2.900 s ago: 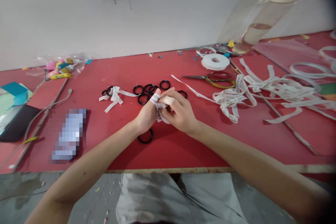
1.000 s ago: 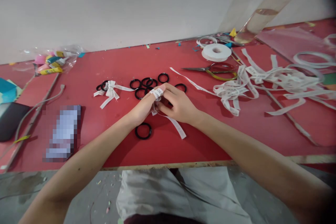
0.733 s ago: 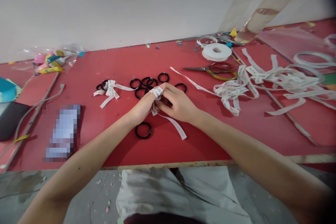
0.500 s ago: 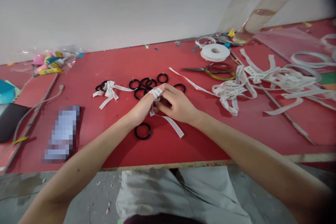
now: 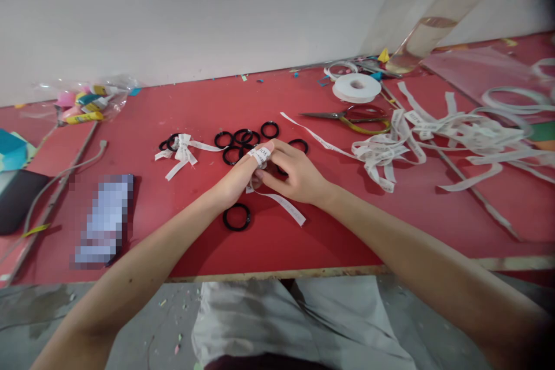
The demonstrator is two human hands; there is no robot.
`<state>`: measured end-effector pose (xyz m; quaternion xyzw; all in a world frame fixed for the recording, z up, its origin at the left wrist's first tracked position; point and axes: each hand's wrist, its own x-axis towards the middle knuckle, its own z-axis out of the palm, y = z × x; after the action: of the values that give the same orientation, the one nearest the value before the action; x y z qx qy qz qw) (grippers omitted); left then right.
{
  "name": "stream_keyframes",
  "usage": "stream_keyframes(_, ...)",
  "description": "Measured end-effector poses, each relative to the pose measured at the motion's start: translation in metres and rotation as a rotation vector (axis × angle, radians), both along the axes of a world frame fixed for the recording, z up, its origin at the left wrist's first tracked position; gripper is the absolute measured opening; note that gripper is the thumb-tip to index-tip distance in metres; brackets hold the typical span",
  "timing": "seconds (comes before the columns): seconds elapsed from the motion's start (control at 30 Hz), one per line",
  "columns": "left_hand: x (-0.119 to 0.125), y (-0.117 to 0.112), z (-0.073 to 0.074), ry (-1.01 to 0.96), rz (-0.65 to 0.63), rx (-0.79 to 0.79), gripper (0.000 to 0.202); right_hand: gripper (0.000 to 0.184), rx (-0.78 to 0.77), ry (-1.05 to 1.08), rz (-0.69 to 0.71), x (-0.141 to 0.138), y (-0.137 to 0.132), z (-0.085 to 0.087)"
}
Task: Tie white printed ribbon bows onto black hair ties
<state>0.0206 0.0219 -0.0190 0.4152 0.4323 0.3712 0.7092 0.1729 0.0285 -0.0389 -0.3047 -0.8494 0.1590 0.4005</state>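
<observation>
My left hand (image 5: pixel 238 180) and my right hand (image 5: pixel 295 172) meet over the red table, both closed on a white printed ribbon (image 5: pixel 260 155). The ribbon is looped over the left thumb, and one end (image 5: pixel 284 207) trails down to the right. What else lies between the fingers is hidden. Around the hands are several black hair ties (image 5: pixel 243 137), and a single black hair tie (image 5: pixel 236 217) lies in front of them. To the left sits a bundle of hair ties with ribbon bows (image 5: pixel 182 149).
Scissors (image 5: pixel 347 118) and a white ribbon spool (image 5: pixel 356 88) lie behind to the right, beside a heap of loose ribbon (image 5: pixel 385 150). A phone (image 5: pixel 106 219), a cable (image 5: pixel 65 170) and a bag of small colourful bottles (image 5: pixel 82 104) are at left. A clear bottle (image 5: pixel 427 34) stands back right.
Both hands stay together at the same spot, with the ribbon still around the left thumb. The whole view has shifted very slightly; nothing else has visibly moved.
</observation>
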Motion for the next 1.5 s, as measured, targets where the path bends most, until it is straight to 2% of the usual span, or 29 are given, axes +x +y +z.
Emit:
stream_keyframes(0.63,0.0024,0.0016,0.0014,-0.027,-0.043,0.006,0.053,0.01,0.011,-0.021,-0.045,-0.001,-0.001,-0.0022)
stream_keyframes(1.13,0.0,0.002,-0.0036,-0.029,-0.082,0.054,0.043,0.013,-0.014,-0.016,-0.031,0.0006,-0.0009,-0.0023)
stream_keyframes(1.5,0.0012,0.0019,-0.0009,-0.047,-0.084,0.019,0.047,0.006,-0.003,-0.028,-0.026,0.0022,-0.0001,-0.0029)
